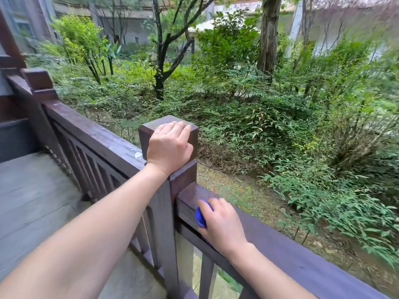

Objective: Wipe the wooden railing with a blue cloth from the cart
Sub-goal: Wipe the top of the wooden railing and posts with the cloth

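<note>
A dark brown wooden railing [302, 253] runs from the lower right up to a square post [149, 130] and continues left as a second rail [95, 134]. My right hand [222, 223] presses a bunched blue cloth [200, 216] onto the top of the right rail, just beside the post. Most of the cloth is hidden under the hand. My left hand [169, 145] is wrapped over the post's cap, fingers curled on its top. No cart is in view.
A grey plank deck [36, 201] lies to the left of the railing. Another post [38, 80] stands at the far left. Beyond the railing are dense green shrubs, trees [268, 39] and a dirt strip below.
</note>
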Tool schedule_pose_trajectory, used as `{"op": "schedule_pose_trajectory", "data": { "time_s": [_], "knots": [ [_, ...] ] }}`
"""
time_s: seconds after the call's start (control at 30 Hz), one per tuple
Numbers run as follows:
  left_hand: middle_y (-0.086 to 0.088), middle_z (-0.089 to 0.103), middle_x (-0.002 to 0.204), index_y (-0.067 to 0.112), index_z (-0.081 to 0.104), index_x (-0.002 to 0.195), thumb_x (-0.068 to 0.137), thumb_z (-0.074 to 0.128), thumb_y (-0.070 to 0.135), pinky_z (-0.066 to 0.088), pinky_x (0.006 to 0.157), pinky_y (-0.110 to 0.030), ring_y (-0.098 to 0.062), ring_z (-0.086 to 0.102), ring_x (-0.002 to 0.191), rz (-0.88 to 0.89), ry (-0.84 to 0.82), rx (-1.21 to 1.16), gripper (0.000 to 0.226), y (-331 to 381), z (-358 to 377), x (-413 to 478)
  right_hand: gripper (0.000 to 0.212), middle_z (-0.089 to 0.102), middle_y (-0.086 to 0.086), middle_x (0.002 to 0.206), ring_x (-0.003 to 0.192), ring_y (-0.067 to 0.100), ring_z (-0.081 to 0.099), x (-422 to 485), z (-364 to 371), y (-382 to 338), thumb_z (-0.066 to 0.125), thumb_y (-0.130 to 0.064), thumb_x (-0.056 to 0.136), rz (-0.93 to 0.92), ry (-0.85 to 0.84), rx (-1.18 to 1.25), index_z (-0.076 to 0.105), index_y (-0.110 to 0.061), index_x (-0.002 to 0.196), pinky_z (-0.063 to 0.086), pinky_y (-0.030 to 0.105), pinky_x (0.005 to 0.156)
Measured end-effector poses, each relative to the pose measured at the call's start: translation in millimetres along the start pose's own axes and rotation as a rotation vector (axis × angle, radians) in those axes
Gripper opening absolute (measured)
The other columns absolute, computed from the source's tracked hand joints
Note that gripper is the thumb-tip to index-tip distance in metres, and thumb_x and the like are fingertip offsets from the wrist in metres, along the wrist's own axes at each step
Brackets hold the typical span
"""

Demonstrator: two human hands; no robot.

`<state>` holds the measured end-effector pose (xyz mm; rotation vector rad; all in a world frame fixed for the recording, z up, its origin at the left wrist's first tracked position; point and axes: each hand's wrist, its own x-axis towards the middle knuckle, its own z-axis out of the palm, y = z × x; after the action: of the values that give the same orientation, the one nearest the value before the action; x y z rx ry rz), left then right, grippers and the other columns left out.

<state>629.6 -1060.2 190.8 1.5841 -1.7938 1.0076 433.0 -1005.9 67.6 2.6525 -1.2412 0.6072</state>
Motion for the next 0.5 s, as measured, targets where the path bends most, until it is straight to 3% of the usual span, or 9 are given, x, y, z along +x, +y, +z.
{"op": "schedule_pose_trajectory", "data": {
  "time_s": [0.1, 0.23, 0.37, 0.5],
  "knots": [
    [-0.008, 0.074, 0.107, 0.009, 0.072, 0.106, 0.075, 0.052, 0.018, 0.050, 0.087, -0.039, -0.031, 0.069, 0.098, -0.023, -0.074, -0.022, 0.038, 1.3, -7.2, -1.0, 0.036, 0.060, 0.004, 0.083, 0.078, 0.030, 0.054, -10.9, -3.1, -13.0, 0.055, -0.031, 0.067, 0.000, 0.022, 0.114, 0.061, -0.017, 0.099, 0.049, 0.038, 0.068],
    [-0.012, 0.074, 0.108, 0.006, 0.073, 0.106, 0.077, 0.052, 0.018, 0.052, 0.091, -0.041, -0.033, 0.069, 0.101, -0.038, -0.120, -0.140, 0.038, 2.0, -18.0, -1.8, 0.043, 0.063, -0.004, 0.094, 0.091, 0.021, 0.055, 0.0, -10.5, -27.3, 0.056, -0.035, 0.069, 0.215, 0.036, 0.394, 0.061, -0.027, 0.111, 0.044, 0.029, 0.078],
    [-0.013, 0.073, 0.114, 0.004, 0.072, 0.110, 0.079, 0.054, 0.011, 0.050, 0.096, -0.041, -0.033, 0.067, 0.107, -0.001, 0.026, -0.328, 0.037, -21.5, -24.1, -20.6, 0.036, 0.064, -0.008, 0.092, 0.090, 0.018, 0.055, 17.2, -15.5, -45.4, 0.058, -0.034, 0.070, 0.231, 0.087, 0.382, 0.059, -0.032, 0.105, 0.042, 0.027, 0.075],
    [-0.015, 0.067, 0.126, 0.002, 0.066, 0.122, 0.082, 0.053, 0.007, 0.046, 0.102, -0.046, -0.034, 0.062, 0.118, 0.044, 0.144, -0.303, 0.042, -69.0, -25.0, -68.0, 0.040, 0.065, -0.011, 0.100, 0.093, 0.013, 0.057, 37.2, -14.2, -87.6, 0.062, -0.032, 0.069, 0.185, 0.187, 0.389, 0.061, -0.031, 0.109, 0.043, 0.020, 0.078]
  ]
}}
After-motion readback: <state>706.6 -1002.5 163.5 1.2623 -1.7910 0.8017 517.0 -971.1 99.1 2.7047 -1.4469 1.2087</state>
